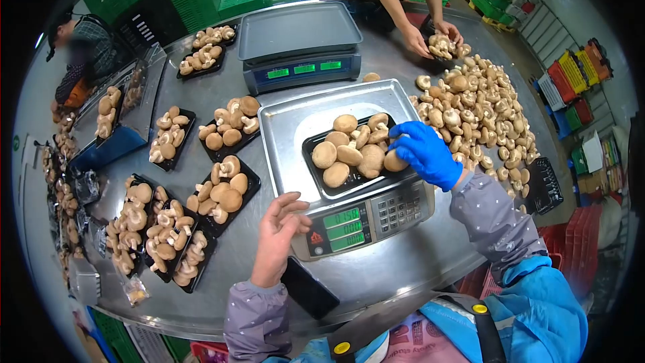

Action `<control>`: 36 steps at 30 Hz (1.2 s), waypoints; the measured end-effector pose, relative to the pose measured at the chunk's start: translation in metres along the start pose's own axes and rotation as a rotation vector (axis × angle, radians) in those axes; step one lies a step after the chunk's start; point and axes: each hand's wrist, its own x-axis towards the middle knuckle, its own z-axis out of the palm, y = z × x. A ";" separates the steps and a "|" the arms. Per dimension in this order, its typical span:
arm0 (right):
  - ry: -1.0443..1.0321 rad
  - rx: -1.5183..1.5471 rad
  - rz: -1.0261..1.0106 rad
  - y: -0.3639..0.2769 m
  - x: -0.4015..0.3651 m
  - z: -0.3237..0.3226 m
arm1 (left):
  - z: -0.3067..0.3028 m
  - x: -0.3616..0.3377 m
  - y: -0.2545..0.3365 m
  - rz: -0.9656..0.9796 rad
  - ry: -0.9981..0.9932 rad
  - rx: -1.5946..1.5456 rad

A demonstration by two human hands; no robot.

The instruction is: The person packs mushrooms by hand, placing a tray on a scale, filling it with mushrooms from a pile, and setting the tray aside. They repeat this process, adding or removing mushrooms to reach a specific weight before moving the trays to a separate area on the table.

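Note:
A black tray (pixel 322 187) of brown mushrooms (pixel 349 154) sits on the metal pan (pixel 282 121) of a weighing scale in front of me. My right hand (pixel 428 156), in a blue glove, is at the tray's right end, its fingers closed around a mushroom (pixel 395 160); part of the grip is hidden. Bare and holding nothing, my left hand (pixel 279 228) is beside the scale's lit green display (pixel 345 228), fingers loosely bent and apart. A dark phone-like slab (pixel 309 289) lies on the table below that hand.
A large heap of mushrooms (pixel 474 117) spreads to the right, near an upturned-looking black tray (pixel 543 185). Several filled trays (pixel 228 195) stand on the left. Behind is a second scale (pixel 300 40). Across the table, another person's hands (pixel 430 40) hold mushrooms over a tray.

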 end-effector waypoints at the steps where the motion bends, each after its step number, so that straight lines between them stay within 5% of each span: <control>1: -0.028 -0.088 -0.019 0.000 -0.004 0.003 | 0.002 0.000 0.001 -0.003 0.009 -0.004; 12: 0.189 -0.256 0.009 0.005 0.006 0.027 | 0.029 0.007 0.004 0.092 0.075 0.089; 14: 0.177 -0.083 -0.038 0.003 0.012 0.028 | 0.036 0.014 0.006 0.161 0.128 0.130; 16: 0.240 0.235 -0.050 -0.001 0.021 0.023 | 0.043 0.022 0.007 0.328 0.184 0.313; 21: 0.091 0.107 0.114 0.005 0.040 0.033 | 0.076 0.084 0.016 0.637 0.152 1.138; 23: -0.103 0.084 0.231 0.015 0.048 0.046 | 0.091 0.111 0.009 0.511 0.144 1.303; 26: -0.138 0.041 0.141 0.029 0.048 0.045 | 0.089 0.133 0.010 0.307 0.011 1.396; 30: -0.039 0.106 0.073 0.028 0.047 0.044 | 0.090 0.125 0.001 0.537 0.098 1.239; 36: 0.023 0.054 0.060 0.025 0.048 0.047 | 0.088 0.126 -0.006 0.608 0.147 1.167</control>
